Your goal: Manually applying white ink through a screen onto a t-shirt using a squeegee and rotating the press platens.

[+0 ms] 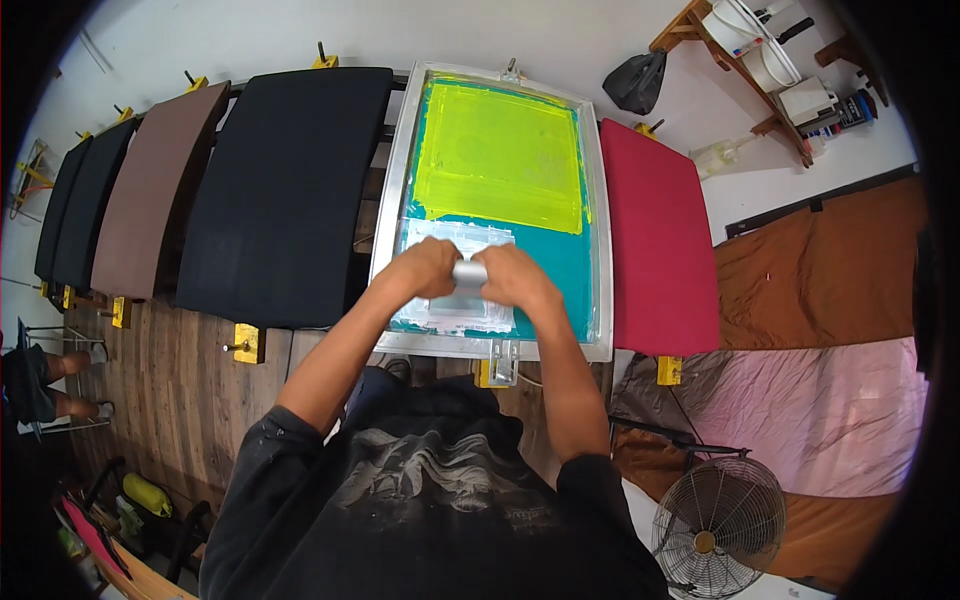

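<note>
Side by side, my left hand [430, 266] and my right hand [515, 276] are closed around a silver-grey squeegee [469, 273]. They bear down on the near left part of a screen-printing frame [603, 250], which has a metal rim and teal mesh [555, 275]. White ink [420, 233] is smeared on the mesh around the squeegee. A bright yellow-green rectangle [500, 150] covers the far part of the screen. The squeegee's lower edge is mostly hidden by my hands. At the near rim, a metal clamp [504, 362] grips the frame.
Left of the screen, black fabric [290, 190] and brown fabric [160, 190] cover boards; red fabric [660, 240] covers one at right. Yellow blocks [248, 343] with bolts stick out along the near side. A fan [718, 525] stands at lower right. A person's legs [75, 385] show at far left.
</note>
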The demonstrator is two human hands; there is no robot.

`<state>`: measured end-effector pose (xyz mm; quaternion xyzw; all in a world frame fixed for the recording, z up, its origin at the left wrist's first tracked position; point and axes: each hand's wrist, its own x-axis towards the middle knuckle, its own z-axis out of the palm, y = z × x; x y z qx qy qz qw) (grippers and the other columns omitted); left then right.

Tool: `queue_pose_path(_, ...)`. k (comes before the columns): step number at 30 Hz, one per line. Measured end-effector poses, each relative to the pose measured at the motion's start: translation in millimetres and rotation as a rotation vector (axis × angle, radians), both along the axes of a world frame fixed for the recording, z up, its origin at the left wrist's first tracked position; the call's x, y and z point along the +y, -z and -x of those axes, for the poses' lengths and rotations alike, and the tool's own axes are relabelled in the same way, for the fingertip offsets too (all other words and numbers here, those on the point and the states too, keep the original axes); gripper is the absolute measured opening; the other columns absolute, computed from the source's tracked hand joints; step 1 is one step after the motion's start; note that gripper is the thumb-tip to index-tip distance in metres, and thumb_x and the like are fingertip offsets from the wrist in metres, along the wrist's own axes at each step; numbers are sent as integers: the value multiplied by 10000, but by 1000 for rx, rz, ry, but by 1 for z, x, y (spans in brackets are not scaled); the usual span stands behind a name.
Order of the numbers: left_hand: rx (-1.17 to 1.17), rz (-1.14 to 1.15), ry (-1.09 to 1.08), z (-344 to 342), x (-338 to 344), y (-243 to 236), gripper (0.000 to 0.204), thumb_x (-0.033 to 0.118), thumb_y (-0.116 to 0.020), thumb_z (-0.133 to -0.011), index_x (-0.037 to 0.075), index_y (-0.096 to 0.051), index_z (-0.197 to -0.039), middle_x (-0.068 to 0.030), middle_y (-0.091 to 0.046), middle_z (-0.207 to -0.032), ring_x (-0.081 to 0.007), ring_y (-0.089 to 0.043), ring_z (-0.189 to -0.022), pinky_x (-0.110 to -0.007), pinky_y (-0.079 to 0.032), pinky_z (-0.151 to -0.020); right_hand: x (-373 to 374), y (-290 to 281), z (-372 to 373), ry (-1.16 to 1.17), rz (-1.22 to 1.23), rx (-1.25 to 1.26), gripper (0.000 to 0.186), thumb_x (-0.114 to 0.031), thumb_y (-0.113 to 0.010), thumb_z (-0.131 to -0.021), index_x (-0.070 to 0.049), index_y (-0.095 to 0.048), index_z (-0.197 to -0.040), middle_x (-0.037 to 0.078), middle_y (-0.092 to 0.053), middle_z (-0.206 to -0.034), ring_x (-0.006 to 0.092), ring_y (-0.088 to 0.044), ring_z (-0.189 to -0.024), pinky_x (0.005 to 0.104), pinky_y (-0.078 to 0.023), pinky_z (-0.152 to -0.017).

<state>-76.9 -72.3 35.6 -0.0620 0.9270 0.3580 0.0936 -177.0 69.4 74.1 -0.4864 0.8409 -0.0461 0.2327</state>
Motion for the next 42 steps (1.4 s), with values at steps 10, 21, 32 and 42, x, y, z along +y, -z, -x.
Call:
queue_pose_path(10, 132, 30, -147, 7, 4, 32, 195, 9, -632, -701, 41, -701, -880, -220, -685, -850, -370, -677, -823, -427, -553, -751, -5, 30, 3, 73, 32, 117, 257, 4, -632, -662, -49, -667, -911, 205, -660, -898, 380, -637, -883, 467, -515, -765)
queue_pose_path(21, 271, 213, -97, -20, 31, 40, 354, -29, -629, -659, 44, -647, -1004, -153, -661, -950, -328, -652, -886, -417, -522, -762, 21, 49, -35, 98, 233, 242, 369, 62, -628, -658, -18, -623, -1018, 186, -574, -1004, 373, -559, -959, 457, -491, -811)
queue_pose_path(32, -33, 93, -111, 38, -10, 34, 206, 47, -673, -701, 65, -720, -902, -211, -689, -900, -361, -683, -850, -424, -558, -747, -23, 37, 33, 10, -64, 59, 276, -59, -674, -671, -64, -682, -946, 203, -676, -889, 367, -662, -847, 436, -535, -767)
queue_pose_path(42, 296, 92, -210, -31, 40, 36, 371, -56, -581, -689, 16, -652, -1046, -186, -658, -990, -361, -654, -881, -410, -519, -774, 24, 46, -43, 106, 231, 239, 400, 62, -628, -667, -44, -608, -1052, 172, -567, -1065, 357, -539, -1012, 445, -475, -828)
